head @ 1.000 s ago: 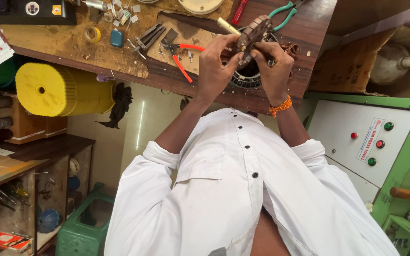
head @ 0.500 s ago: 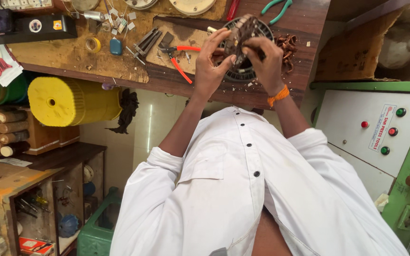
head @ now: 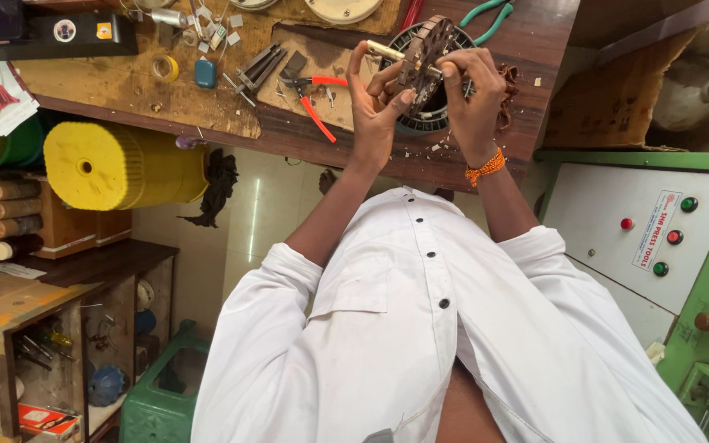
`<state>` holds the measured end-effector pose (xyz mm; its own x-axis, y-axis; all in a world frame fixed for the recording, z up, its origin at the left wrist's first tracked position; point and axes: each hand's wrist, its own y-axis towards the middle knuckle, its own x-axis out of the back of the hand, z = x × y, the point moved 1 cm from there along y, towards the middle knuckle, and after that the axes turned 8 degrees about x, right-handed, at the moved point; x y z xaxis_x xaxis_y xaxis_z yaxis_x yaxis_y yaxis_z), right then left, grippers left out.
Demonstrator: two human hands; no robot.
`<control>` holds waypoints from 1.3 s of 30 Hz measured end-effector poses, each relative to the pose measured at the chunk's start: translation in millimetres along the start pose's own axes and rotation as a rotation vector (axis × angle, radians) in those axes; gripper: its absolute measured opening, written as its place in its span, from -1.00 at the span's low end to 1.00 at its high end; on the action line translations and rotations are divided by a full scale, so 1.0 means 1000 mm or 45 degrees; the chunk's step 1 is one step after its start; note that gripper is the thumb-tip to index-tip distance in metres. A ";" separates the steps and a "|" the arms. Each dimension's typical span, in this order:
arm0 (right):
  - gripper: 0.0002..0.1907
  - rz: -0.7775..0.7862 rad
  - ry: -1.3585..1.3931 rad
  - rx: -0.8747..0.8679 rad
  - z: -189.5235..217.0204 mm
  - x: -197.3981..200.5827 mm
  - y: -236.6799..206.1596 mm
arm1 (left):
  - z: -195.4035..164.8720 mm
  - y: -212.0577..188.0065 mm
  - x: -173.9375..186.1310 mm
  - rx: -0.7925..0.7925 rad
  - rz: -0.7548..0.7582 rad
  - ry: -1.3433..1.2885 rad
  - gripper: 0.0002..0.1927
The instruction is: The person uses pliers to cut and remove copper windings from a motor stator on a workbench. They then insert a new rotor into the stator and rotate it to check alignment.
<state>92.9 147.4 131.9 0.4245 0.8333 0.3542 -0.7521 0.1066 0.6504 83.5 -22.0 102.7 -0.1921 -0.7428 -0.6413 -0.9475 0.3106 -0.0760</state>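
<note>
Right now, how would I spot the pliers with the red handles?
Look at the wooden workbench, at the pale board just beside the left hand. The red-handled pliers lie there with handles spread, the only red tool among grey metal bits.

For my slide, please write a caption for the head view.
Both hands, left hand and right hand, hold a round slotted motor core above a cluttered wooden workbench.

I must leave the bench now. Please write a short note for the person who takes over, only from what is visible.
Left hand: holds the round brown motor winding core by its lower edge, above the bench.
Right hand: grips the core's other side; a pale rod sticks out leftward.
Below it: a black ribbed ring on the wooden bench.
Orange-handled pliers lie left, untouched.
Done or left: cannot tell.
</note>
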 end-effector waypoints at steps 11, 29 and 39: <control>-0.84 0.096 -0.057 0.062 0.026 -0.009 0.017 | 0.000 0.001 -0.004 0.036 -0.026 -0.108 0.14; -0.93 0.172 -0.136 -0.048 0.008 0.029 -0.012 | 0.005 -0.002 -0.007 -0.086 -0.010 0.223 0.03; -0.86 0.162 -0.055 -0.113 0.015 0.024 -0.009 | 0.009 -0.012 -0.011 -0.299 -0.226 0.981 -0.30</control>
<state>117.3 158.8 144.9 0.3429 0.8191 0.4599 -0.8419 0.0507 0.5372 99.4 -12.0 103.9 -0.0750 -0.9943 0.0755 -0.9926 0.0817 0.0896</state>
